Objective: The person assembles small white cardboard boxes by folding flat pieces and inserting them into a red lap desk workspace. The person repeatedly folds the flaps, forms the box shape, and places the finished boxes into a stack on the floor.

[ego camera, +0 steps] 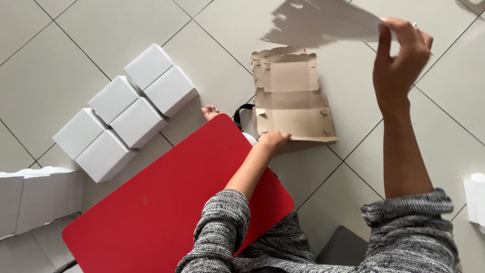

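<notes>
The fingers of the right hand (401,53) are pinched closed on one edge of a flat cardboard sheet (323,23), lifted clear of the floor at the far right; the thumb is on the near face and the other fingers are behind it. The sheet is blurred, and it looks thin and very light, stiff enough to hold flat yet likely to bend or crease if squeezed hard. A grip at the edge, as here, seems enough; its scalloped tabs look like the weak spots.

The left hand (273,140) rests with curled fingers on the near edge of a stack of brown flat sheets (290,98) lying on the floor, pressing rather than gripping. Whether the fingers have hold of a sheet I cannot tell. These sheets are die-cut with tabs and fold lines and should slide easily over one another.

A red board (166,202) lies across the person's lap, smooth and rigid, with bare toes (209,111) showing past its far edge beside a black strap (241,111).

To the left, six white folded boxes (126,111) sit in two touching rows on the floor, and more white cardboard (35,199) stands at the near left edge. Another white piece (475,202) shows at the right edge. The floor (76,45) is pale glossy tile with dark grout, evenly lit.
</notes>
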